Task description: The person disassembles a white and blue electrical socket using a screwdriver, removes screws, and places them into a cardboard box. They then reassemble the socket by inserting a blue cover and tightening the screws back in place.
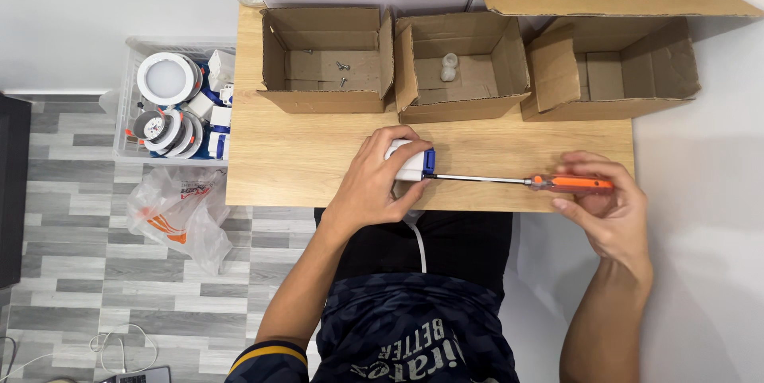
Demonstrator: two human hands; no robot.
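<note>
Three cardboard boxes (465,64) behind screwdriver (525,182)

Wooden table (302,160), grey plank floor (72,271)

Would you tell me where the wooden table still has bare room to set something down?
Bare wood lies on the table left of the left hand, below the left box. A narrower strip runs between the boxes and the screwdriver. The back edge is crowded with boxes.

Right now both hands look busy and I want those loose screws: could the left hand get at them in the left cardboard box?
Probably yes. The box stands open-topped just beyond the left hand, bare wooden table between, but it must first let go of the white driver unit.
</note>
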